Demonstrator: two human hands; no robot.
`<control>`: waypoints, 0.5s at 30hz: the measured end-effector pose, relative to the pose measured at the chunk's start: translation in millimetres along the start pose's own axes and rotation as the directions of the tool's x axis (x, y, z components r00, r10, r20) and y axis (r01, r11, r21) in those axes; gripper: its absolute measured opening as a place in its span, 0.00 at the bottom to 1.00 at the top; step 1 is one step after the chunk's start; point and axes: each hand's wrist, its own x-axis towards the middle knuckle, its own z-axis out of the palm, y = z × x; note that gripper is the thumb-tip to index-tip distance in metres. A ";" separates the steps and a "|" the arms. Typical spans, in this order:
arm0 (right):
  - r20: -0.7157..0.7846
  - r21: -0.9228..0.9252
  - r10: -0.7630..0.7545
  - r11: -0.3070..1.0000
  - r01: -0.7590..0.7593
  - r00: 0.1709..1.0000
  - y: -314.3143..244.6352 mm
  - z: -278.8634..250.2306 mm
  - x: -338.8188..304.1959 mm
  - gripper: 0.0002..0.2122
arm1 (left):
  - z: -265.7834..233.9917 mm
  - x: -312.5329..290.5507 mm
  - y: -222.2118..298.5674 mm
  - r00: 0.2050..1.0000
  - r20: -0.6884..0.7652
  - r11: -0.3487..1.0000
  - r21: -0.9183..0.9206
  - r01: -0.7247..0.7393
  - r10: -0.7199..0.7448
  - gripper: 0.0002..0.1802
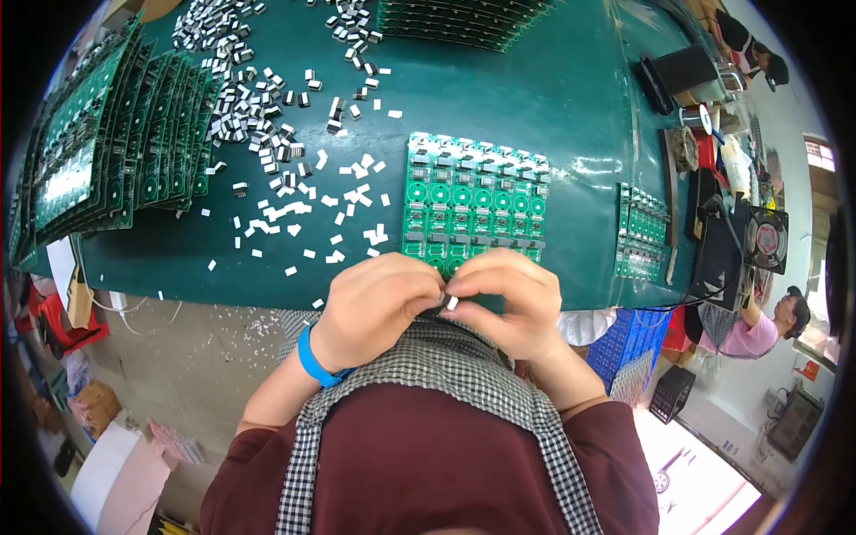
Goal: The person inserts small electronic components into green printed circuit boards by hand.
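Note:
Just in front of my body, at the table's near edge, my left hand [379, 299] and my right hand [513, 299] come together with thumbs and forefingers pinched. Between their fingertips is a small white-faced electronic part [452, 303], held by both; its lower side is mostly hidden. Right beyond my fingers lies a panel of green circuit boards [437, 217], flat on the table, fitted with rows of small parts and rings. Its near edge is partly covered by my hands. Loose white-and-black pinned components [259, 116] are heaped to the left, with small white slips [290, 210] scattered nearer.
Stacked circuit board panels [160, 134] stand at the table's left, and another stack [464, 20] sits at the far side. A smaller green board panel [640, 234] lies at right, near a solder spool [695, 117] and a fan [767, 239]. Two other people are farther right.

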 end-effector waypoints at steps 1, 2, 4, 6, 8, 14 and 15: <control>0.023 0.014 -0.029 0.999 0.029 0.999 0.2 -1.4 0.0 0.11 | 0.1 -0.5 -0.2 1.000 0.001 1.000 0.002 0.003 -0.003 0.10; 0.045 0.028 -0.058 0.998 0.057 0.997 0.2 -1.9 -0.2 0.12 | 0.1 -0.9 -0.1 0.998 0.013 0.998 0.026 -0.054 0.054 0.10; 0.049 0.025 -0.080 0.997 0.079 0.996 -0.9 -2.1 -1.5 0.11 | -0.4 -1.6 -1.5 0.991 0.034 0.989 0.056 -0.134 0.132 0.11; 0.054 0.019 -0.103 0.995 0.102 0.993 -0.8 -2.3 -2.1 0.11 | -1.6 -0.9 -4.1 0.986 0.046 0.986 0.044 -0.161 0.159 0.11; 0.071 -0.023 -0.182 0.983 0.184 0.981 0.1 -1.1 -1.8 0.10 | -0.9 -1.7 -5.5 0.981 0.058 0.982 0.032 -0.189 0.187 0.12; 0.018 -0.179 -0.185 0.966 0.185 0.983 -2.1 -7.1 -2.7 0.10 | 3.1 1.5 1.6 1.000 0.014 0.999 0.040 -0.021 0.020 0.11; 0.019 -0.178 -0.186 0.966 0.186 0.982 -3.2 -5.4 -4.4 0.10 | 3.1 1.5 0.7 0.998 0.006 0.995 0.078 -0.068 0.068 0.11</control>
